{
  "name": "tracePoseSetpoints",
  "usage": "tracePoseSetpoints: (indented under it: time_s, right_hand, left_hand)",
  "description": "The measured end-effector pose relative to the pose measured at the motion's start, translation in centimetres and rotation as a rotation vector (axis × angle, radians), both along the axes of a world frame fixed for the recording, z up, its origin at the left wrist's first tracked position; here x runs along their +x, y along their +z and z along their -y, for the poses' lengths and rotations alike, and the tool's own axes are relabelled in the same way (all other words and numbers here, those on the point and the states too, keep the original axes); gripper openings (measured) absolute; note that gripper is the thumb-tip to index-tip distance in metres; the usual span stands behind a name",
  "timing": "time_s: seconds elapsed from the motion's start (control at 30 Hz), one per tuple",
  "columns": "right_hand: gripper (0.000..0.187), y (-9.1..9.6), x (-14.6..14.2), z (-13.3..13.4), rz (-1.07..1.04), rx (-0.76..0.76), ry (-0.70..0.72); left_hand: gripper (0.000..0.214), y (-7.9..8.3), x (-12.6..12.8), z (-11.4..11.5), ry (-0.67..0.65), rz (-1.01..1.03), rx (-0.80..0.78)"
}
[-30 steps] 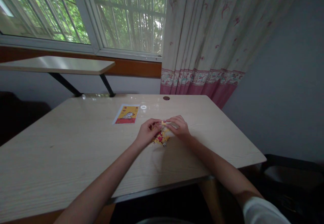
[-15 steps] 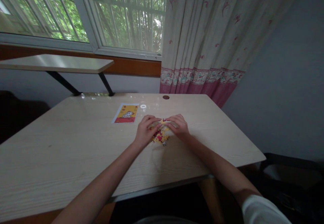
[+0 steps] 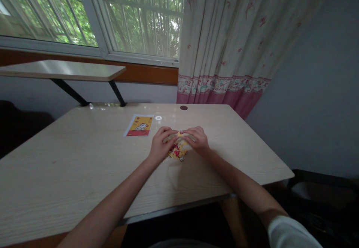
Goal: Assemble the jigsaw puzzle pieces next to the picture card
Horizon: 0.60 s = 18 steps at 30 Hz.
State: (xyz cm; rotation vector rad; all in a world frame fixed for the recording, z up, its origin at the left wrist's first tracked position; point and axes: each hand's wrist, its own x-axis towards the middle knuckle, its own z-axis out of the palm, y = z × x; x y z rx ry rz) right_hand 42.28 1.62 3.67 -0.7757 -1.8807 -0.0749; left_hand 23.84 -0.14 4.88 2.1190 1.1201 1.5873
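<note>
My left hand [image 3: 162, 142] and my right hand [image 3: 198, 140] meet over the table, fingertips pinching small yellow and red jigsaw puzzle pieces [image 3: 180, 133] between them. Which piece belongs to which hand is too small to make out. Just below the fingers lies a loose heap of jigsaw pieces [image 3: 177, 152] in yellow, red and white, partly hidden by my left hand. Left of the hands, flat on the tabletop, is a picture card [image 3: 139, 126] showing a white animal on yellow and red.
The pale wooden table [image 3: 92, 166] reaches toward the window. A raised shelf [image 3: 64, 70] on black legs stands at its back left. Near the back edge is a round brown cable-hole cover [image 3: 184, 108]. A flowered curtain [image 3: 221, 46] hangs behind, and a dark chair [image 3: 322, 192] is at right.
</note>
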Motion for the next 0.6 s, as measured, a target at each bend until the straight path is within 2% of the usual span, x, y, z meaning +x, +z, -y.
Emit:
tracePoseSetpoints:
  time_s: [0.2,0.37,0.6]
  right_hand:
    - [0.017,0.6,0.5,0.0,-0.041,0.002,-0.054]
    - [0.015,0.8,1.5,-0.6,-0.097,0.049,-0.149]
    - [0.013,0.4,1.7,-0.8,-0.101,0.039,-0.175]
  left_hand:
    - [0.026,0.1,-0.1,0.0,0.052,-0.024,-0.048]
    - [0.023,-0.5,-1.0,-0.7,0.091,-0.06,-0.058]
    - [0.02,-1.2,-1.6,-1.2,0.125,-0.102,-0.105]
